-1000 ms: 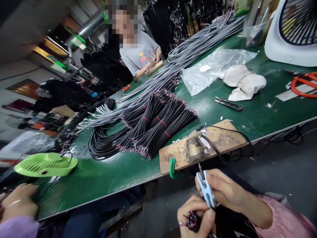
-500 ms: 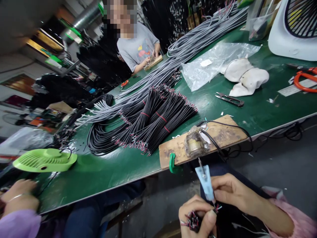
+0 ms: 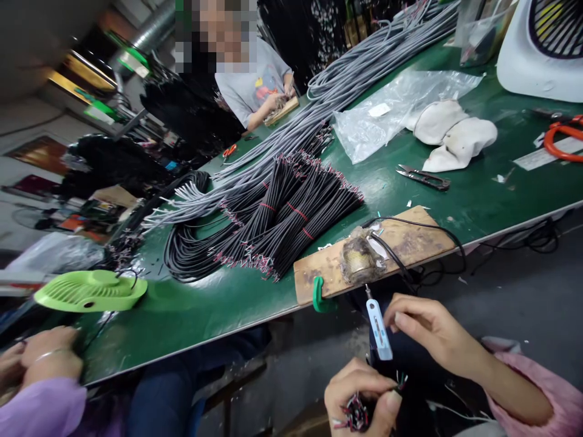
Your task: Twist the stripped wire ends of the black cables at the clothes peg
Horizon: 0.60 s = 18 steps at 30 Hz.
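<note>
My left hand (image 3: pixel 362 394) at the bottom is closed around a bunch of black cables (image 3: pixel 355 413) with red, white and black wire ends. Between its thumb and forefinger one cable's thin coloured wires (image 3: pixel 401 381) stick out. My right hand (image 3: pixel 416 325) is beside a light blue clip (image 3: pixel 379 331), its fingers loosely bent and apart, with nothing visible in them. The clip sits on the shaft of a small motor (image 3: pixel 357 258), which is fixed to a wooden board (image 3: pixel 416 233) at the table edge. The clip is clear of the wires.
Bundles of black cables (image 3: pixel 291 212) and long grey cables (image 3: pixel 364 73) lie on the green table (image 3: pixel 182 328). Thread snips (image 3: pixel 423 178), a white cloth (image 3: pixel 450 133), a plastic bag (image 3: pixel 378 121) and a green fan (image 3: pixel 91 291) are around. Two other people sit nearby.
The blue clip has turned about its shaft and is off the wires. My right hand has moved up and away from my left hand, which still grips the cables.
</note>
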Tool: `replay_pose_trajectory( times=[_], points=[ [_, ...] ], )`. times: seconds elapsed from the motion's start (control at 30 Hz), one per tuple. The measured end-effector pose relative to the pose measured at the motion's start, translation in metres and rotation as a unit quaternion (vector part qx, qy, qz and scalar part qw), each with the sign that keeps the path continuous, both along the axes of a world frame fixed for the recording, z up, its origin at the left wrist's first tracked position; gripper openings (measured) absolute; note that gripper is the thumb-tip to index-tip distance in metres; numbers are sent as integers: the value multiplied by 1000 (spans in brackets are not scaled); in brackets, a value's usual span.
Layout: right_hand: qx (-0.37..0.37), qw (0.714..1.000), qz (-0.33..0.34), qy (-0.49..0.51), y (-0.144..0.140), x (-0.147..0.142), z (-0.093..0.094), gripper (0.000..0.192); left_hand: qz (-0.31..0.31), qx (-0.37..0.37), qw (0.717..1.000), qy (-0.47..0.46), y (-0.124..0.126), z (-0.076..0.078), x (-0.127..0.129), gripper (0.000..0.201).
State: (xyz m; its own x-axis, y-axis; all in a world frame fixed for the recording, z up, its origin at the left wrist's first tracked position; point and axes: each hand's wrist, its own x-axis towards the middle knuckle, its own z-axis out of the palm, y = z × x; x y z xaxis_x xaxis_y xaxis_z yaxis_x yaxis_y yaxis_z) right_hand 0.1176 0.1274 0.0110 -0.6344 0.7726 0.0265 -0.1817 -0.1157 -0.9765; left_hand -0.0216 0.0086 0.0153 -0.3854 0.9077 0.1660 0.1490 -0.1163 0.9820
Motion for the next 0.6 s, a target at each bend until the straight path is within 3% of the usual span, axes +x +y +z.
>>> replay_pose_trajectory(
  times=[0.17, 0.37, 0.5, 0.6],
  points=[
    [13, 1000, 23, 12, -3, -19, 8, 50, 21, 19, 1000, -1, -1, 1, 1, 6],
    [51, 996, -67, -34, 5, -26, 10, 55, 27, 3, 999, -24, 1, 9, -3, 9],
    [-72, 997, 6, 40, 6, -29, 9, 52, 26, -6, 998, -62, 6, 9, -5, 11],
    [-195, 974, 8, 116, -1, -34, 5, 47, 21, -12, 995, -94, 10, 5, -3, 14]
  ],
)
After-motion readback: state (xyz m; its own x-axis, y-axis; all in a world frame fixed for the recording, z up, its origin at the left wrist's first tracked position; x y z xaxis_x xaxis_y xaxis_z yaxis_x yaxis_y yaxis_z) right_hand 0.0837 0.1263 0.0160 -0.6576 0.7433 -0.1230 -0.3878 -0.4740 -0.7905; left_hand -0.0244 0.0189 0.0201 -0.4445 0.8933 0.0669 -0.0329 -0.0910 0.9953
